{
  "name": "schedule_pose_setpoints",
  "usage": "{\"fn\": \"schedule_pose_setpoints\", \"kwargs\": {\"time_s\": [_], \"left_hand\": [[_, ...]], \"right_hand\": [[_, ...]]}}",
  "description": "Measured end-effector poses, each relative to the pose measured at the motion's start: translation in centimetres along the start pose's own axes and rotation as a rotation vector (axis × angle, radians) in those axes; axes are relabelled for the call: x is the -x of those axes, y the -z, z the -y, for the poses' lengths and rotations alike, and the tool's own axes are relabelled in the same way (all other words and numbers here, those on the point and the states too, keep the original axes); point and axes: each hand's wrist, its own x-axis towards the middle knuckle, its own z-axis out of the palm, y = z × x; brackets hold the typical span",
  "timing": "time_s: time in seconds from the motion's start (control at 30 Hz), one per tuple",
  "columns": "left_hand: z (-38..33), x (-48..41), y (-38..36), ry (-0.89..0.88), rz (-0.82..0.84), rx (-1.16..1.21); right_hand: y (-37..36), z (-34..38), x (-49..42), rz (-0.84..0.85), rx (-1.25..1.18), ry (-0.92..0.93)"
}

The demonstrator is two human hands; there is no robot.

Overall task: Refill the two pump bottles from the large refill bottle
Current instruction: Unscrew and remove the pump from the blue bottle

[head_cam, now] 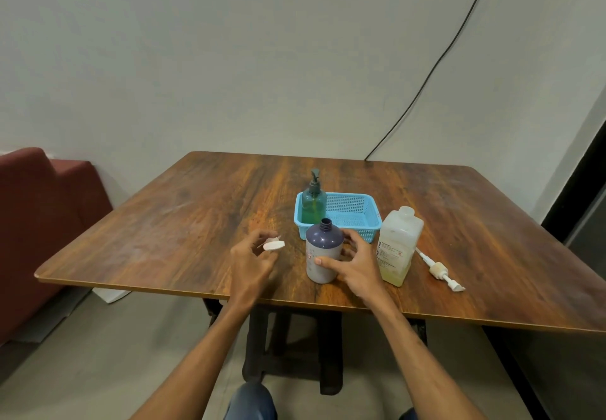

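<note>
A purple bottle [323, 249] stands uncapped near the table's front edge, and my right hand [355, 263] grips its side. My left hand [254, 257] holds a white cap [274, 244] just left of the bottle, low over the table. To the right stands a large translucent refill bottle [398, 245], open-topped, with yellowish liquid low inside. Its white pump [441, 270] lies on the table further right. A green pump bottle [313, 201] with a dark pump stands in the left end of a blue basket [354, 219].
The wooden table [196, 222] has its front edge just under my forearms. A maroon seat [39, 222] stands at the left. A black cable [436, 68] runs down the wall to the table's far edge.
</note>
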Motion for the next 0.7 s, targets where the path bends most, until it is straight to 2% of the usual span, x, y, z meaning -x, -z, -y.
{"fn": "schedule_pose_setpoints", "kwargs": {"time_s": [0.2, 0.37, 0.7], "left_hand": [[2.5, 0.7, 0.0, 0.007, 0.155, -0.19], [3.1, 0.8, -0.6, 0.047, 0.197, -0.317], [3.1, 0.9, -0.9, 0.078, 0.195, -0.299]], "right_hand": [[0.0, 0.0, 0.0, -0.01, 0.003, -0.004], [0.0, -0.1, 0.0, -0.008, 0.009, -0.003], [0.0, -0.5, -0.1, -0.005, 0.027, -0.003]]}}
